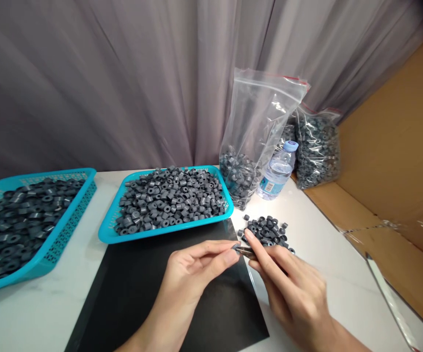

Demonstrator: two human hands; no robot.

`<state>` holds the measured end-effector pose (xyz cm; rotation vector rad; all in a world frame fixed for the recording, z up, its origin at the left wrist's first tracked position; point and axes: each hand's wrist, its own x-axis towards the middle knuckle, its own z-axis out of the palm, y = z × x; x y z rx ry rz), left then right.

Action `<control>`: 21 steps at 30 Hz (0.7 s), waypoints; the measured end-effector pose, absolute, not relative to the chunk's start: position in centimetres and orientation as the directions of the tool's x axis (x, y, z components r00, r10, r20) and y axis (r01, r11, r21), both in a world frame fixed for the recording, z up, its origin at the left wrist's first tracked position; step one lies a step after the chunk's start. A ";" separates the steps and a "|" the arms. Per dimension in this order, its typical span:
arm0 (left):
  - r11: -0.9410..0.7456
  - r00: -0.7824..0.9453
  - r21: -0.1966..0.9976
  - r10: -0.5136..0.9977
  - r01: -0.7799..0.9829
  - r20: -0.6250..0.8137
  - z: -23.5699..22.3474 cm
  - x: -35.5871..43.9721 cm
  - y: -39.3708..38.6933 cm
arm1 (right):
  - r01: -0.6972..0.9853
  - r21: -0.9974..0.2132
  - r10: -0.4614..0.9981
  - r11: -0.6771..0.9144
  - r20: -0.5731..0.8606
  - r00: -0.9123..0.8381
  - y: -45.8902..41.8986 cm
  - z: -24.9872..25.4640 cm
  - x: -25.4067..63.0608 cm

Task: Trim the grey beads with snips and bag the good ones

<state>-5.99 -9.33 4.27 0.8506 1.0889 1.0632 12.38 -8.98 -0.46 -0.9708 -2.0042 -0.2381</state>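
Note:
My left hand point(193, 271) is closed in a pinch on a small dark grey plastic ring point(235, 247), mostly covered by the thumb and fingertips. In my right hand point(294, 286) is a small metal tool point(245, 252), its tip touching the ring; the fingers hide most of it, so its exact kind is unclear. Both hands meet above the right edge of a black mat point(141, 288). Just behind my right fingers lies a loose pile of similar grey rings point(270, 229) on the white table.
Two blue baskets, one in the middle point(103, 234) and one at left point(46, 259), are heaped with grey rings. Behind the pile stand a partly filled zip bag point(239, 178), a water bottle point(277, 171) and a full bag point(317, 149). A cardboard wall point(398, 127) borders the right.

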 end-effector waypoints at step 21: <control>0.362 0.151 0.885 0.932 -0.293 -0.331 5.2 -5.7 -9.6 | 0.762 -0.055 0.473 0.645 0.812 -0.342 -9.1 0.0 12.7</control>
